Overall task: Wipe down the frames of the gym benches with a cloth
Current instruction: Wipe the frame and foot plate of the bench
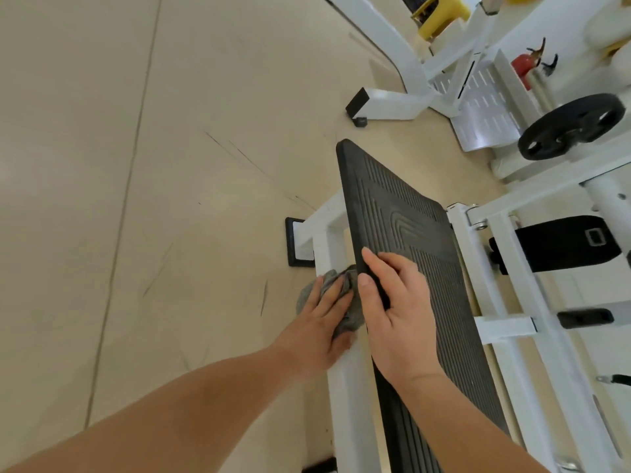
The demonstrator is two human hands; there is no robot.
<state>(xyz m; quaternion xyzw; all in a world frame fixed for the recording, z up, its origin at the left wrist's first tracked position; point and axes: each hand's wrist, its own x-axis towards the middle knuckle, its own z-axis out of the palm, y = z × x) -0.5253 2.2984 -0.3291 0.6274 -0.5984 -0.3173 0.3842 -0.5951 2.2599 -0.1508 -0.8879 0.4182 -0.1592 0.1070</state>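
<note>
Pressing down on a grey cloth (pixel 351 319), the left hand (pixel 324 322) lies flat with its fingers (pixel 333 295) stretched out straight. The cloth is bunched under the hand on the white frame bar (pixel 345 387) of the gym bench, at about 6 o'clock in the view. Folds of the cloth stick out past the fingertips.

Just beside it at 3 o'clock, the right hand (pixel 399 312) holds the left edge of a black ribbed panel (pixel 403 213), with the thumb and forefinger curled round that edge. The panel is tilted and runs from 12 o'clock down to 6 o'clock above the white bar.

At 9 o'clock from the cloth, a black foot cap (pixel 298 242) ends the frame on the beige floor (pixel 136 199). Toward 2 o'clock a black weight plate (pixel 573 126) sits on more white framework. A black pad (pixel 566 242) lies at 3 o'clock, and a yellow stool (pixel 440 15) stands at 1 o'clock.
</note>
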